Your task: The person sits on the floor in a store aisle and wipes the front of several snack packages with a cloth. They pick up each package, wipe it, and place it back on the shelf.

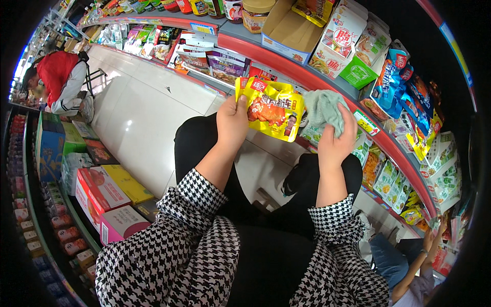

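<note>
My left hand (233, 121) grips the left edge of yellow plastic snack packets (273, 109), at least two of them overlapping, with a picture of reddish food on the front. In my right hand (338, 134) is a crumpled pale green cloth (326, 109), held at the packets' right edge. Both hands are above my knees, in front of the shelf. An open cardboard display box (293, 34) on the upper shelf has a similar yellow packet (315, 10) at its back edge.
The red shelf edge (395, 149) curves close beyond my hands. Blue packets (391, 86) lie at right, and jars (256, 15) stand above. Cartons (103, 188) are stacked at left. A person in a red vest (57, 76) crouches far left; another person's arms (418, 261) reach at lower right.
</note>
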`<state>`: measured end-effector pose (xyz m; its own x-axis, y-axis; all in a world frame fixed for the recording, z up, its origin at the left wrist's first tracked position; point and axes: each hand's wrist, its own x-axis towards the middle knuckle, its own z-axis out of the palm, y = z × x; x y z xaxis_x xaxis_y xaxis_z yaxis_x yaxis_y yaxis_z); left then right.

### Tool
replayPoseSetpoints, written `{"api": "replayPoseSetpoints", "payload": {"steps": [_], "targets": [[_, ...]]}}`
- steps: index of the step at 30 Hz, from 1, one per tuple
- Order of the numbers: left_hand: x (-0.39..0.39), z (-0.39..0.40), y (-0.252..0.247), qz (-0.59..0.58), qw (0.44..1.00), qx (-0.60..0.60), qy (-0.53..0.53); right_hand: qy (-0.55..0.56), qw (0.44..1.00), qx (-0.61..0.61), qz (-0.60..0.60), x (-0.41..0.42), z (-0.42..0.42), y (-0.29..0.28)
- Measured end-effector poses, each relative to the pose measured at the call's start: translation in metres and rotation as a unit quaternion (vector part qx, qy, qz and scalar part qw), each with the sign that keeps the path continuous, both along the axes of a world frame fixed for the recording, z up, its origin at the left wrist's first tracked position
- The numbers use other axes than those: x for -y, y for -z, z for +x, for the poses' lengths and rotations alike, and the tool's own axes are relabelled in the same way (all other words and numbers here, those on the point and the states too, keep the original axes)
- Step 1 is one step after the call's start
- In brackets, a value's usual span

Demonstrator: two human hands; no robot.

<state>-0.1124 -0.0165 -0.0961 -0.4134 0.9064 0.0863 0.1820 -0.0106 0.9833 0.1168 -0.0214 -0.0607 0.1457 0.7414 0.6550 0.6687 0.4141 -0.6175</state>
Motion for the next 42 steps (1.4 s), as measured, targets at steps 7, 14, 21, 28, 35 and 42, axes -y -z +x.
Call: {"api": "replayPoseSetpoints", "payload": {"steps": [7,14,21,28,35,42], "targets": [[0.012,0.030,-0.021,-0.019,0.962,0.264,0.059,-0.216,0.961,0.174,0.011,0.020,-0.066,-0.001],[0.006,0.018,-0.011,-0.040,0.953,0.301,0.009,-0.270,0.951,0.149,-0.012,0.012,-0.050,0.003],[-0.001,0.013,-0.019,0.005,0.972,0.234,-0.018,-0.086,0.986,0.013,-0.145,-0.005,0.006,0.015],[0.001,0.015,-0.010,-0.061,0.962,0.266,0.014,-0.111,0.725,-0.613,-0.295,-0.009,0.002,0.018],[0.006,0.028,-0.004,-0.059,0.965,0.247,0.057,-0.107,0.905,-0.368,-0.184,0.010,-0.020,0.020],[0.009,0.048,-0.004,-0.076,0.900,0.418,0.098,-0.342,0.710,-0.556,-0.265,0.037,-0.035,0.013]]}}
